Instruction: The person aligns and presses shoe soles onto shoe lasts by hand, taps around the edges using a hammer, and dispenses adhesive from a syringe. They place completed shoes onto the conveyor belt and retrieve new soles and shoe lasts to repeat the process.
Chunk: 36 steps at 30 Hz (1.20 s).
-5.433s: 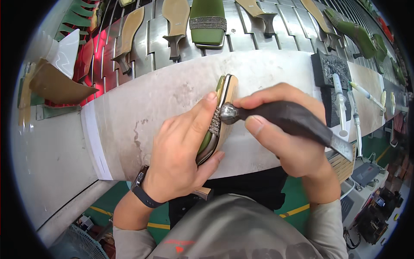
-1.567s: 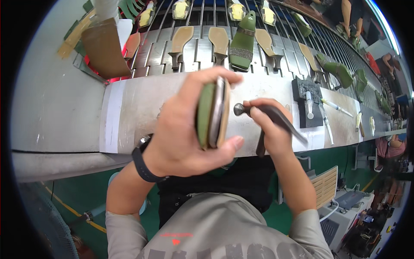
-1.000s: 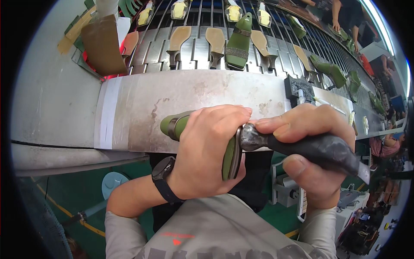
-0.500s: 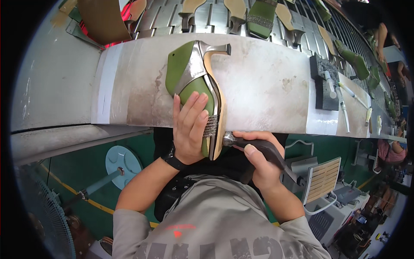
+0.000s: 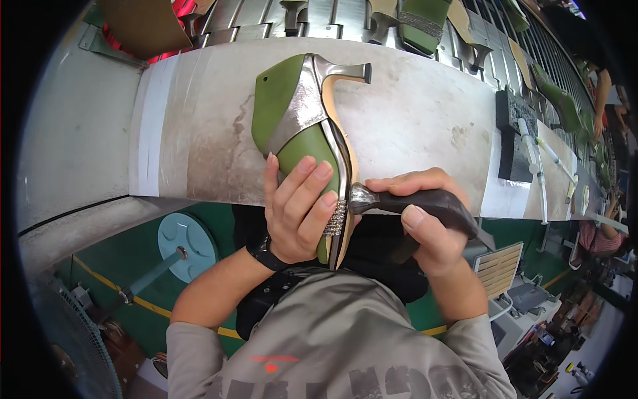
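A silver heeled shoe (image 5: 307, 100) on a green shoe last (image 5: 274, 96) lies on its side, heel end away from me, toe toward my body over the bench edge. My left hand (image 5: 292, 216) is wrapped round its front part, fingers over the last and by the glittery strap (image 5: 336, 219). In my right hand (image 5: 438, 229) is a dark-handled hand tool (image 5: 425, 203). Its rounded metal head meets the edge of the tan sole (image 5: 352, 166) near the strap. The palm side of the right hand is partly hidden by the handle.
Beyond the pale bench (image 5: 412, 113) runs a metal slat conveyor (image 5: 252, 20) with more heeled soles and green lasts. A black block (image 5: 515, 146) and syringe-like tubes (image 5: 535, 156) sit at the bench's right. A blue round-based stand (image 5: 186, 243) is at lower left.
The tool's head has moved up along the sole edge, away from the toe. My right hand has shifted up and to the right. The left hand keeps its hold on the shoe.
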Motion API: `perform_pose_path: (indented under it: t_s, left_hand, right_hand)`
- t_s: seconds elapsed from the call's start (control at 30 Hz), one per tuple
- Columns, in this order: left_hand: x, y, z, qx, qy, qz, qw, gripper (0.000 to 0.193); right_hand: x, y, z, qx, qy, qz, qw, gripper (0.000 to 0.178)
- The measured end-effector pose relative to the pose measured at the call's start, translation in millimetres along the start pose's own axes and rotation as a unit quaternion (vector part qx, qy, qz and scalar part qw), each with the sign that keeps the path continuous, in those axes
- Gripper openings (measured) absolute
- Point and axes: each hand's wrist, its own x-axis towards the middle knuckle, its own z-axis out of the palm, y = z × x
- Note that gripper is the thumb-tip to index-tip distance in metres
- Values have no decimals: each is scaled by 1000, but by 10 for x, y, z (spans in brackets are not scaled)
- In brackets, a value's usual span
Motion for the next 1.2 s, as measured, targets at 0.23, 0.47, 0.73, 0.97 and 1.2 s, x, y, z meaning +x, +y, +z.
perform_pose_path:
  t_s: [0.23, 0.47, 0.73, 0.97, 1.2]
  left_hand:
    - [21, 54, 4, -41, 44, -55, 997, 46]
    - [41, 59, -41, -69, 28, -62, 995, 34]
    - [43, 60, -12, -56, 42, -63, 996, 35]
    - [-31, -10, -21, -42, 11, -18, 999, 74]
    - [-43, 76, 19, -48, 30, -56, 997, 44]
  right_hand:
    - [388, -503, 9, -274, -164, -22, 947, 22]
    - [322, -601, 179, -382, -247, -146, 878, 28]
    - [-124, -441, 336, -399, -275, -173, 858, 28]
    - [-248, -453, 138, -263, -248, 13, 932, 29]
    - [90, -250, 29, -69, -4, 73, 995, 28]
